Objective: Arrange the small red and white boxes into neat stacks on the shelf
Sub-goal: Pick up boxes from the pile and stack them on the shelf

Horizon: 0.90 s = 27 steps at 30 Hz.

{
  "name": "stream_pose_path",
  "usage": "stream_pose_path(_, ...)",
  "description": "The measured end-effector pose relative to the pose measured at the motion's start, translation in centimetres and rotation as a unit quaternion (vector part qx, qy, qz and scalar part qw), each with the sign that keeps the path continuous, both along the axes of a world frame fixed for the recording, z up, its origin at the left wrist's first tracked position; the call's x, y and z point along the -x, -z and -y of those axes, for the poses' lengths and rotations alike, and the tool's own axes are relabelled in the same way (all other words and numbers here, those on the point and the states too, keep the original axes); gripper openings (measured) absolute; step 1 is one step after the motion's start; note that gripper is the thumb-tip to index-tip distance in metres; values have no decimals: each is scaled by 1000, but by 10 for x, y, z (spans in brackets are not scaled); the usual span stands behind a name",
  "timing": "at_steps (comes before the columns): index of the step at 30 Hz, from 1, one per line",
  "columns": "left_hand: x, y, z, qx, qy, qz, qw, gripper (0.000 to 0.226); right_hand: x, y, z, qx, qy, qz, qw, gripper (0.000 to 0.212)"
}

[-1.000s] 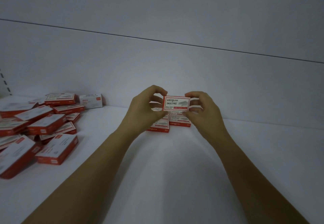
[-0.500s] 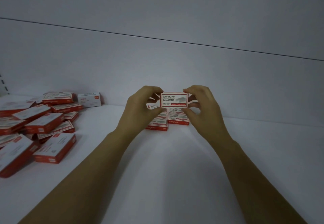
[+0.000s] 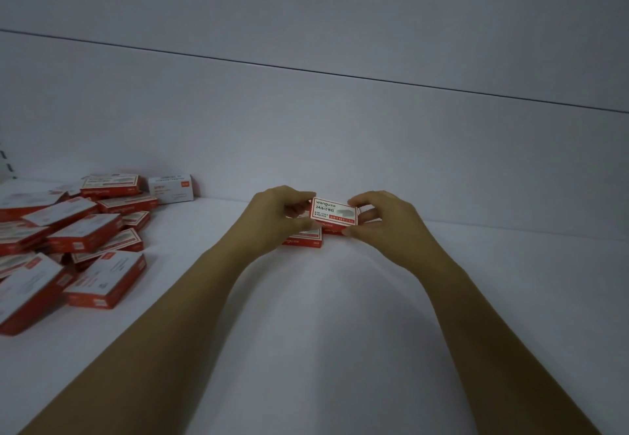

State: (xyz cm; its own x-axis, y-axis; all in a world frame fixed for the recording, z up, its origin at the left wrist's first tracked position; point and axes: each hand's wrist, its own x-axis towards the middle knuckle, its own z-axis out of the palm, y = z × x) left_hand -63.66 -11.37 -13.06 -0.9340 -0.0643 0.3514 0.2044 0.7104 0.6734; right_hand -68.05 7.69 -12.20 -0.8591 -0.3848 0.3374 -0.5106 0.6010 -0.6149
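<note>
Pinching one box (image 3: 334, 212) at both ends with curled fingers of left hand (image 3: 272, 222) and right hand (image 3: 394, 222), just above low stacks (image 3: 303, 241) mid-shelf (image 3: 306, 349). Early stage, by judgement: leaves the loose pile (image 3: 68, 240) at left to sort.

Left hand (image 3: 272, 222) hides most stacked boxes (image 3: 302, 241); loose pile (image 3: 68, 230) cropped at left.

Dim white bay in bluish light.
A thin dark seam (image 3: 306, 70) crosses the back panel (image 3: 340, 135); the white shelf (image 3: 323, 349) meets its foot, and dark slots (image 3: 8, 165) mark its left edge.
</note>
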Motion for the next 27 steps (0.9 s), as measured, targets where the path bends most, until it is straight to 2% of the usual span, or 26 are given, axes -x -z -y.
stream_pose_path(4,-2,-1,3,48,-2,41,998,57,5,0,-9,-70,7,25,997,40)
stream_pose_path(8,-1,0,14,60,-41,92,993,58,8,3,-16,-110,14,89,990,39)
stream_pose_path(12,-1,4,18,85,-61,137,985,60,10,4,-18,-134,25,97,986,41)
stream_pose_path(20,2,9,19,87,-83,134,984,30,11,14,-11,-98,34,90,991,42)
stream_pose_path(27,5,14,18,70,-91,123,986,27,13,18,-8,-100,42,71,992,33)
